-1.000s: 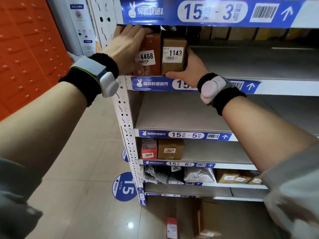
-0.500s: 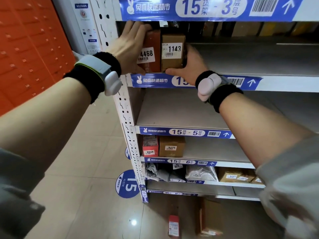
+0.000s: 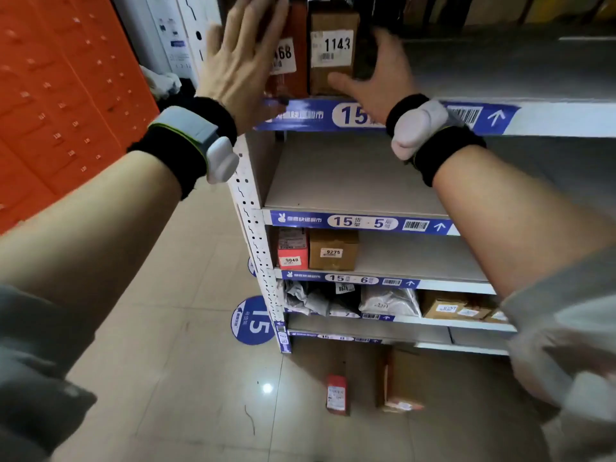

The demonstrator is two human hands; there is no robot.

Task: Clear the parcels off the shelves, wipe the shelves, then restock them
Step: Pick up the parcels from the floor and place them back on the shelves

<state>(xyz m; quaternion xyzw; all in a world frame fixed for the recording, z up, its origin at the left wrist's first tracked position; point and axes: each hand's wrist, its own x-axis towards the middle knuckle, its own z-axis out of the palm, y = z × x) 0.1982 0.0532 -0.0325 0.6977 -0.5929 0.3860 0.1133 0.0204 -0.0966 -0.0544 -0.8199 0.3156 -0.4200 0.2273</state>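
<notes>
While open hands [image 3: 243, 65] [image 3: 376, 78] flank boxes [image 3: 333, 51], shelf [image 3: 500, 68] rightward bare.

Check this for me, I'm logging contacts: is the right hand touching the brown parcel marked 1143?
Touching. The head view shows the right hand with its thumb lying across the lower front of the brown parcel marked 1143, no gap between them.

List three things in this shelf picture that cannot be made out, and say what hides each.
- Red parcel, head view: its label's first digit, behind the left hand.
- Right hand: fingers blurred, contact with brown parcel 1143 unclear.
- Floor parcel: label print too small.
</notes>
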